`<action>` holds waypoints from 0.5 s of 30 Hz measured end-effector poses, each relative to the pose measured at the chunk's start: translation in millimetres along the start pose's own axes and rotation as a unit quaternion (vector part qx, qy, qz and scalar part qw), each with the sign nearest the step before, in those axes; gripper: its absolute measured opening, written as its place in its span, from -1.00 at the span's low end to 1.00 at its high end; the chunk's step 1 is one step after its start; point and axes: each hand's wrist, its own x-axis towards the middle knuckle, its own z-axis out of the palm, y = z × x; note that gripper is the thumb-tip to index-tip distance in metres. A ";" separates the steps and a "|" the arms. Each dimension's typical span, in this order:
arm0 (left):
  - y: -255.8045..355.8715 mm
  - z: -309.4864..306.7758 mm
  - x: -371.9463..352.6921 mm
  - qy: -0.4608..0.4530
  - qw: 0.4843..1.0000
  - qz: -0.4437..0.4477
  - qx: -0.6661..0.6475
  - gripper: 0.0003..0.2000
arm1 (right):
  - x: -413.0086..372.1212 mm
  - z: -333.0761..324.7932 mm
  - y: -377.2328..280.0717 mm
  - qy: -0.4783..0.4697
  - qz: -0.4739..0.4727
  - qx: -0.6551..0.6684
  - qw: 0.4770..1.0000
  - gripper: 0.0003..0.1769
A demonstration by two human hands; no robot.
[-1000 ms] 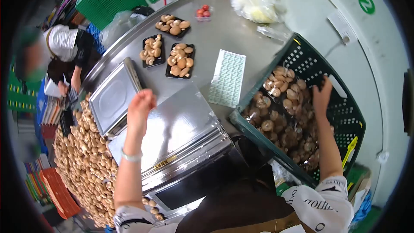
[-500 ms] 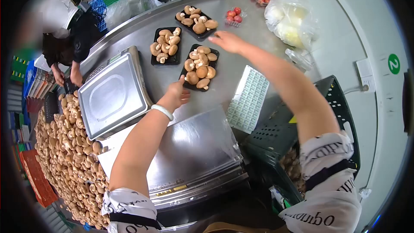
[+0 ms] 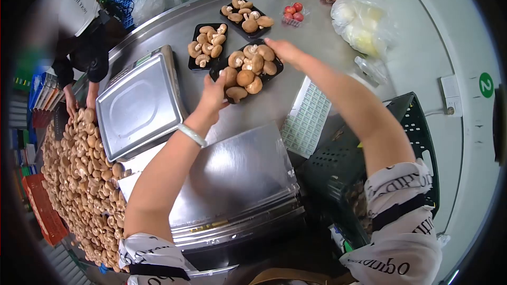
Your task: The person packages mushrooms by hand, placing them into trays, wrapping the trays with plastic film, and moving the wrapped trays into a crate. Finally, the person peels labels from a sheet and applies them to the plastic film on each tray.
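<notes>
Between my two hands is a black tray (image 3: 273, 74) heaped with brown shiitake mushrooms (image 3: 245, 77), lifted and slightly tilted. My left hand (image 3: 212, 95) grips its near left edge, the thumb up against the mushrooms. At the far right corner, my right hand (image 3: 282, 51) holds the rim, its fingers partly hidden. Just behind lie two more filled mushroom trays, a left tray (image 3: 193, 64) and a far tray (image 3: 236, 24), both on the steel table (image 3: 311, 31).
Left of my hands stands a scale (image 3: 140, 108); beyond it is a large mushroom pile (image 3: 87, 190), where another person's hands (image 3: 79, 106) reach in. A label sheet (image 3: 306, 119), a dark green crate (image 3: 338, 169), tomato punnet (image 3: 293, 13) and plastic bag (image 3: 362, 21) are rightward.
My hands have closed on the nearest mushroom tray, which is now raised and turned. The other person's hands have moved down onto the mushroom pile. The view has shifted slightly.
</notes>
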 end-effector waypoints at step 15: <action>-62.1 -130.2 -272.8 0.045 0.990 0.033 0.130 -0.26 | -287.8 113.3 -40.5 -0.195 0.081 0.080 0.974 -0.34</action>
